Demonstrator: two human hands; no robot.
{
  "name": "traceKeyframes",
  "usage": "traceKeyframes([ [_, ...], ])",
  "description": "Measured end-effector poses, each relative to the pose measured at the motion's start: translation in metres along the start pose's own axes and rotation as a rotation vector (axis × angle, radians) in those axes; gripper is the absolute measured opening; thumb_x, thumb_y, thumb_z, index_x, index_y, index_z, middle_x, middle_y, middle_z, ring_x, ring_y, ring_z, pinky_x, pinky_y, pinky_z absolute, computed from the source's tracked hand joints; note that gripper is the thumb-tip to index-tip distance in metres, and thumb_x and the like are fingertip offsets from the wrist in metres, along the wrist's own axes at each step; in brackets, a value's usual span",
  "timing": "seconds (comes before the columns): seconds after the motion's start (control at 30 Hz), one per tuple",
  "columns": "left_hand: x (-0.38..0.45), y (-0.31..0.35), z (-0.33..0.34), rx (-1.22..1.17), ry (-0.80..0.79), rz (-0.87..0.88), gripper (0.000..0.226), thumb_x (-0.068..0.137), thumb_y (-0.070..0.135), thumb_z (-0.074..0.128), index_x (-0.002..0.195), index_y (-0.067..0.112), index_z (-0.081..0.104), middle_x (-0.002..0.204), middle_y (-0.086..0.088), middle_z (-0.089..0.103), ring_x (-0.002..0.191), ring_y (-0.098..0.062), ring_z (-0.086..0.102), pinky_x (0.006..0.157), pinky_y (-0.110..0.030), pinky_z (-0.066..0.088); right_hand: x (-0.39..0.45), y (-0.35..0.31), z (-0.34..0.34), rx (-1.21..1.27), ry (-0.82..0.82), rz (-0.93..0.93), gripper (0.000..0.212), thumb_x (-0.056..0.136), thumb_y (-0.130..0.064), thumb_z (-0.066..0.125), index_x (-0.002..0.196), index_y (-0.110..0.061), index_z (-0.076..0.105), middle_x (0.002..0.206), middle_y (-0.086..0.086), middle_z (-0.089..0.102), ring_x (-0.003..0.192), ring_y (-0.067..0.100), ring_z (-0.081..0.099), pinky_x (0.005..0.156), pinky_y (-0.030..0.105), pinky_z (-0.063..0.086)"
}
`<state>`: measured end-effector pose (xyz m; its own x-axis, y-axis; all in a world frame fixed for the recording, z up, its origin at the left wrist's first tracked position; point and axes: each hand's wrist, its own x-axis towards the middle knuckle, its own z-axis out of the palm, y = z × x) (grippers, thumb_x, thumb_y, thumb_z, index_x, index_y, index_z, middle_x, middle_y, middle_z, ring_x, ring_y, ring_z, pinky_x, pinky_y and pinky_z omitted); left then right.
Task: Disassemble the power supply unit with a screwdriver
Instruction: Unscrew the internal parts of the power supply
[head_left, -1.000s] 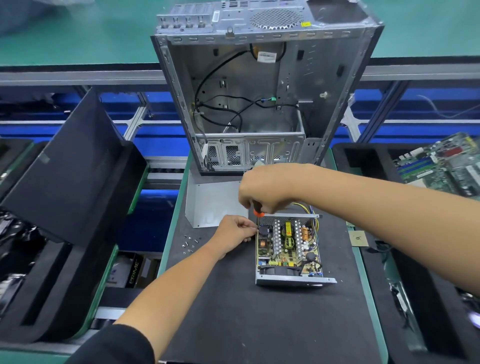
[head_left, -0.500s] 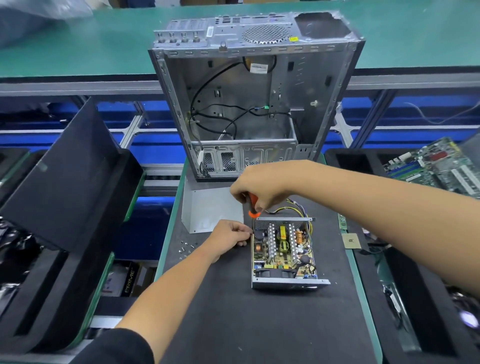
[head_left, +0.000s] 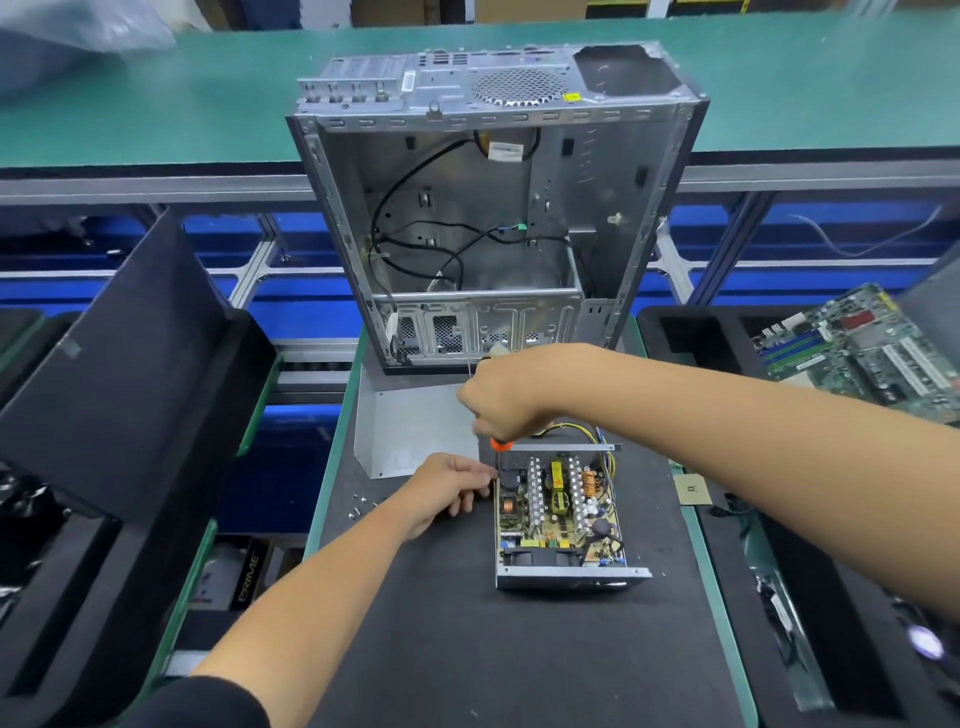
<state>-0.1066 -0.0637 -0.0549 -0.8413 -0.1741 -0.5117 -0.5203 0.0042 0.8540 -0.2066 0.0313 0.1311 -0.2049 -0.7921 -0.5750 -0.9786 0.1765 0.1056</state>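
open-topped metal power supply unit with its exposed green circuit board (head_left: 563, 512) lies flat on the black foam work mat (head_left: 519, 649), near the mat's middle, just in front of the empty silver computer case (head_left: 493, 208) that stands upright at the far end. right hand (head_left: 506, 397) is fisted around the handle of the orange-collared screwdriver (head_left: 500, 449); shaft points straight down to the unit's far left corner. tip contact not resolvable. left hand (head_left: 449, 488) sits on the mat against the unit's left wall, fingertips curled and pinched at the same corner beside the shaft; cannot tell what, if anything, is pinched. flat grey metal cover plate (head_left: 415, 428) lies left of the unit, under the right fist. small loose silver screws (head_left: 363, 506) lie on the mat left of the left hand. green motherboard (head_left: 862, 348) rests in the black foam tray at right.
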Motion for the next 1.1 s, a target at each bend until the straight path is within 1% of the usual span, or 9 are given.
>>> traceKeyframes([
  [0.17,-0.004,0.000,0.001,-0.074,-0.015,0.010,0.020,0.090,0.004,0.056,0.103,-0.005,0.068,0.073,-0.005,0.066,0.047,-0.010,0.047,0.039,-0.018,0.032,-0.017,0.018,-0.004,0.152,0.125,-0.131,0.022,0.080,-0.003,0.063,0.089,-0.017,0.049,0.094,-0.003,0.069,0.078,0.013,0.047,0.050,0.021,0.029],
  [0.3,-0.006,0.003,0.000,-0.106,-0.045,-0.010,0.022,0.091,0.004,0.055,0.107,-0.004,0.067,0.074,-0.008,0.064,0.052,-0.012,0.049,0.043,-0.019,0.034,-0.015,0.016,0.000,0.228,0.122,-0.145,0.021,0.078,0.000,0.057,0.094,-0.014,0.058,0.091,0.000,0.062,0.083,0.020,0.050,0.058,0.024,0.037],
  [0.4,-0.007,0.004,-0.001,-0.132,-0.066,-0.022,0.022,0.091,0.005,0.055,0.107,-0.004,0.067,0.076,-0.009,0.063,0.053,-0.012,0.050,0.044,-0.020,0.035,-0.010,0.012,0.005,0.229,0.114,-0.033,0.020,0.089,-0.028,0.057,0.098,-0.011,0.053,0.079,-0.001,0.057,0.084,0.027,0.063,0.068,0.034,0.050],
  [0.47,-0.007,0.004,-0.002,-0.143,-0.073,-0.026,0.022,0.091,0.005,0.055,0.107,-0.005,0.067,0.076,-0.009,0.063,0.054,-0.013,0.050,0.045,-0.020,0.035,-0.006,0.009,0.003,0.212,0.063,0.056,0.039,0.098,-0.042,0.041,0.089,-0.007,0.055,0.059,0.004,0.059,0.072,0.030,0.070,0.069,0.039,0.054],
  [0.53,-0.007,0.004,-0.003,-0.154,-0.083,-0.033,0.023,0.091,0.005,0.054,0.107,-0.005,0.067,0.075,-0.010,0.063,0.054,-0.014,0.050,0.046,-0.021,0.036,-0.001,0.005,0.002,0.158,0.019,0.031,0.035,0.102,-0.030,0.037,0.078,-0.009,0.053,0.039,0.002,0.053,0.076,0.033,0.069,0.065,0.037,0.054],
  [0.7,-0.006,0.004,-0.004,-0.177,-0.096,-0.030,0.024,0.090,0.001,0.051,0.106,-0.006,0.067,0.075,-0.011,0.062,0.054,-0.015,0.050,0.046,-0.021,0.037,-0.005,0.009,0.000,0.145,0.132,-0.099,0.018,0.093,-0.023,0.056,0.107,-0.011,0.057,0.073,-0.008,0.051,0.082,0.019,0.049,0.063,0.030,0.036],
  [0.83,-0.004,0.003,-0.005,-0.185,-0.116,-0.030,0.025,0.089,0.001,0.050,0.106,-0.006,0.067,0.075,-0.011,0.062,0.054,-0.015,0.051,0.045,-0.021,0.038,-0.012,0.017,-0.002,0.185,0.147,-0.183,0.024,0.081,0.000,0.062,0.092,-0.019,0.053,0.093,-0.002,0.067,0.080,0.014,0.049,0.052,0.017,0.031],
  [0.97,-0.002,0.001,-0.006,-0.184,-0.128,-0.028,0.026,0.090,0.001,0.048,0.105,-0.005,0.068,0.075,-0.011,0.061,0.054,-0.015,0.051,0.046,-0.020,0.040,-0.011,0.022,0.000,0.220,0.139,-0.167,0.025,0.076,0.006,0.059,0.080,-0.018,0.063,0.093,0.001,0.070,0.078,0.013,0.055,0.057,0.019,0.041],
  [1.1,0.001,0.000,-0.007,-0.189,-0.140,-0.026,0.026,0.090,0.001,0.047,0.104,-0.004,0.069,0.075,-0.011,0.061,0.053,-0.016,0.052,0.046,-0.020,0.041,-0.009,0.017,-0.004,0.259,0.101,-0.138,0.033,0.074,0.007,0.060,0.090,-0.018,0.074,0.084,-0.005,0.071,0.078,0.011,0.059,0.072,0.027,0.051],
])
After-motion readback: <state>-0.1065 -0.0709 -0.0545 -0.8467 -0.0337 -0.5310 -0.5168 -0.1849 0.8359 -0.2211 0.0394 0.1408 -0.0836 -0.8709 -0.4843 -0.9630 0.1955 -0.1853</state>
